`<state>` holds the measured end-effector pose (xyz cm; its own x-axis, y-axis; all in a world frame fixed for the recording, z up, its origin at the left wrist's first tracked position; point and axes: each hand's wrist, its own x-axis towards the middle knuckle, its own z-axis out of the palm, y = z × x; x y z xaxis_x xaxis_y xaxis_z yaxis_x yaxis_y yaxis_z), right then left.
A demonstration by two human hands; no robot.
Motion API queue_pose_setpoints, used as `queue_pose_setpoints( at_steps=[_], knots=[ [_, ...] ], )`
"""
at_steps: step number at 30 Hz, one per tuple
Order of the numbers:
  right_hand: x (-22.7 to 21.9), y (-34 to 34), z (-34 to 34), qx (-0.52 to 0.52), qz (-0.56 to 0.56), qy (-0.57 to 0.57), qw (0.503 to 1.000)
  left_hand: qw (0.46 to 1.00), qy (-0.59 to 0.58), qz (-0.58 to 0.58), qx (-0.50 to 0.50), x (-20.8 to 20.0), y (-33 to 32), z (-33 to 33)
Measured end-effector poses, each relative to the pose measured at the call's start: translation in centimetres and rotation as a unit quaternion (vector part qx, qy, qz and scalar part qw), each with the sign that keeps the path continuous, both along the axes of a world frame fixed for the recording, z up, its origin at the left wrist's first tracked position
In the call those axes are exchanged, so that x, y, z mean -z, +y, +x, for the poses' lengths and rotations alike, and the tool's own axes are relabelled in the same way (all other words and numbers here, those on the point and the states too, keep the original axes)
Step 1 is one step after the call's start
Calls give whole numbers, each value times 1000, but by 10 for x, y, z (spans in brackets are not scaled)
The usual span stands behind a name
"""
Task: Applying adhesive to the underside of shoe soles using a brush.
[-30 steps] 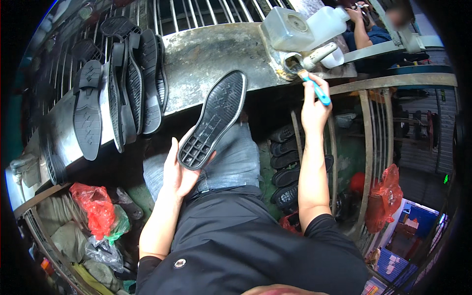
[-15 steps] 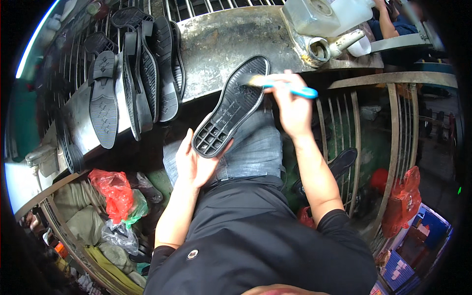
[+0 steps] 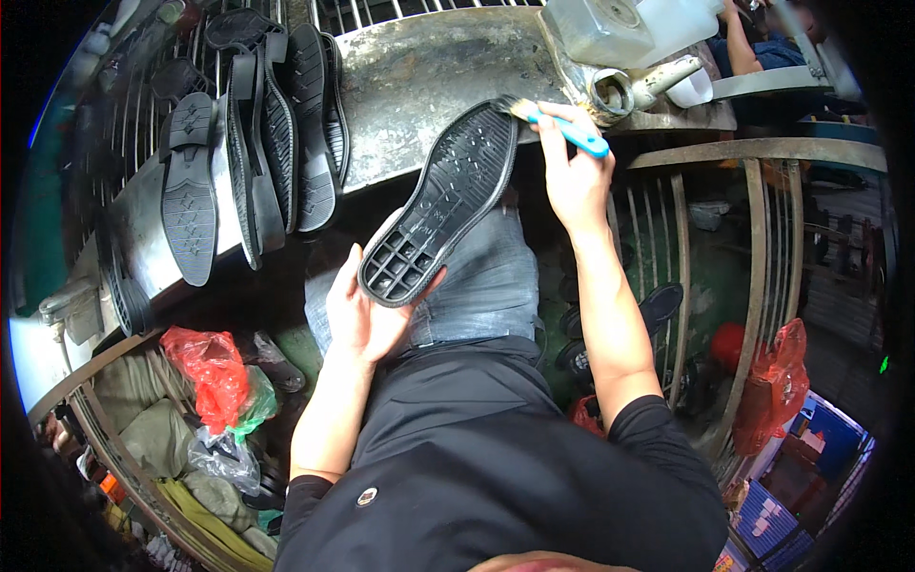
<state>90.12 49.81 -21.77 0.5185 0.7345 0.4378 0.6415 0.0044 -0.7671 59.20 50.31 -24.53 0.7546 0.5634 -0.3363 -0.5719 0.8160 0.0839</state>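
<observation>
A black shoe sole rests tilted in my left hand, which grips its heel end from below. Its hollow inner side faces up, with a grid of square pockets at the heel and wet-looking streaks toward the toe. My right hand pinches a brush with a blue handle. The pale bristles touch the rim at the sole's toe. The toe end lies by the front edge of a worn metal workbench.
Several black soles lean together on the bench at left. At the back right stand a dirty open pot and a translucent plastic container. Metal railings flank me. A red plastic bag lies at lower left; another person's arm shows far right.
The brush has moved from the middle of the sole's forefoot up to its toe rim, the right hand travelling with it. The sole stays in the left hand, shifted slightly left in view.
</observation>
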Motion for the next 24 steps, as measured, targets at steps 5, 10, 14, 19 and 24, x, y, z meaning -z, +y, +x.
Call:
queue_pose_setpoints(
  at_steps=[5,10,14,19,24],
  knots=[
    [-8,-50,-5,-42,11,-193,980,976,121,179,36,-22,0,6],
    [-16,-44,51,149,52,-70,985,970,141,195,28,-24,0,10],
    [-13,-40,68,134,-1,-162,978,983,132,129,4,-12,3,10],
    [5,-37,5,46,126,190,973,999,42,-11,-13,4,5,14],
    [36,-31,-74,-102,68,-103,987,998,58,-26,-28,6,3,10]
  ],
)
